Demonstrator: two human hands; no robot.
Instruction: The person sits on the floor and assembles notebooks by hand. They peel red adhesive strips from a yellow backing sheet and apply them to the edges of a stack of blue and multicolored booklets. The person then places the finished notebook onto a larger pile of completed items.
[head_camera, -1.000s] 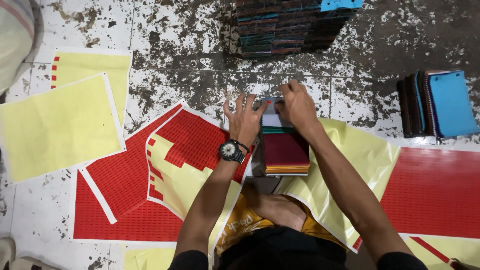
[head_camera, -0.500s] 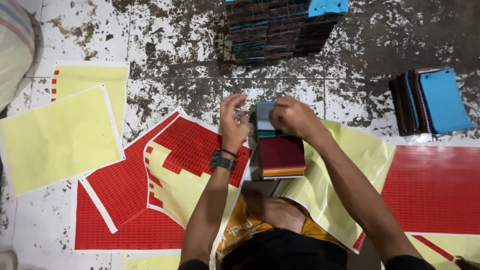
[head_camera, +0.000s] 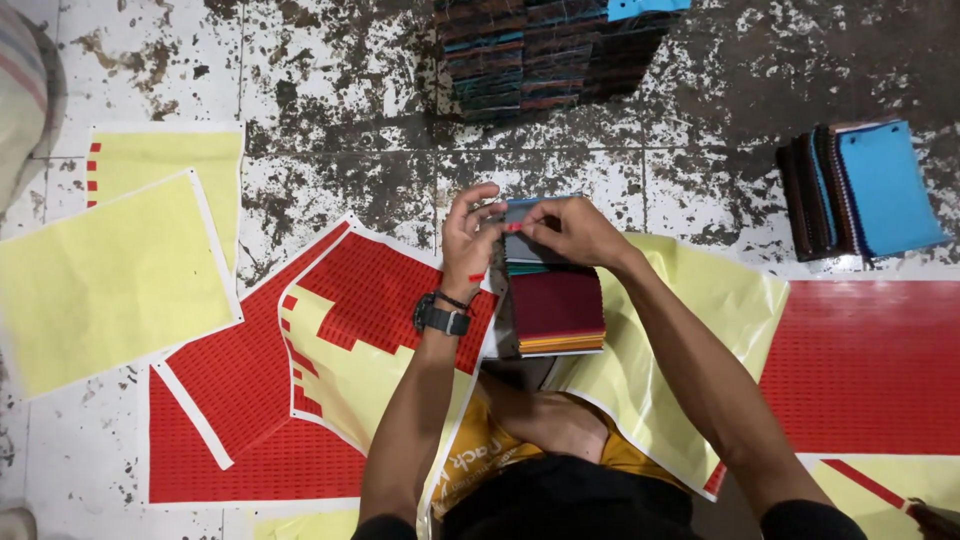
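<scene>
A workshop floor, by the look of it. Worn, paint-flecked floor tiles (head_camera: 330, 90) carry red and yellow sticker sheets (head_camera: 370, 320). Stacked colourful booklets (head_camera: 550, 50) sit at the far side.

Black wristwatch (head_camera: 441, 318) (left) — black sleeves (head_camera: 806, 520)

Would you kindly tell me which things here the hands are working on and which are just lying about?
In hand:
- left hand and right hand, pinching the top of the swatch stack
- small red sticker at the fingertips
- red-and-yellow sticker sheet beside the stack

Lying about:
- yellow sheets
- tall dark stack
- blue-topped booklets
</scene>
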